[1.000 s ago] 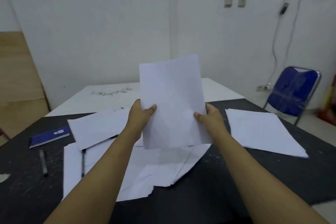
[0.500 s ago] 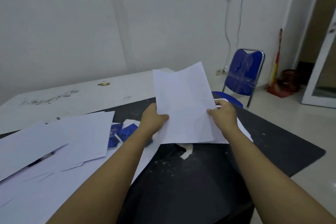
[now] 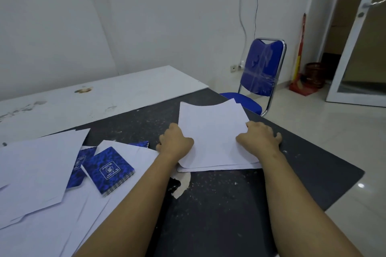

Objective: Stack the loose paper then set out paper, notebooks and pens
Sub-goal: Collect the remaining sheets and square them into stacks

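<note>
Head view, table from above. My left hand [image 3: 175, 144] is gripping the left edge of the paper stack [image 3: 213, 137], with the thumb lying on the top sheet and the other fingers curled down past the edge, where I cannot tell how far they are reaching under. My right hand [image 3: 259, 139] is holding the right edge in the same way, with the thumb pressing on the top sheet and the curled fingers wrapping down beside the stack onto the black table [image 3: 229, 215]. The stack is lying flat near the table's far right corner, its far edge curling upward and its lower sheets showing along the near edge. Loose sheets [image 3: 37, 169] are lying overlapped at the left, well apart from the stack. A blue spiral notebook [image 3: 108, 170] is resting on them, a second blue notebook [image 3: 80, 165] is showing half-covered just beside it, and a third notebook's edge [image 3: 141, 144] is peeking out near my left wrist. A blue chair [image 3: 261, 67] is standing beyond the table.
</note>
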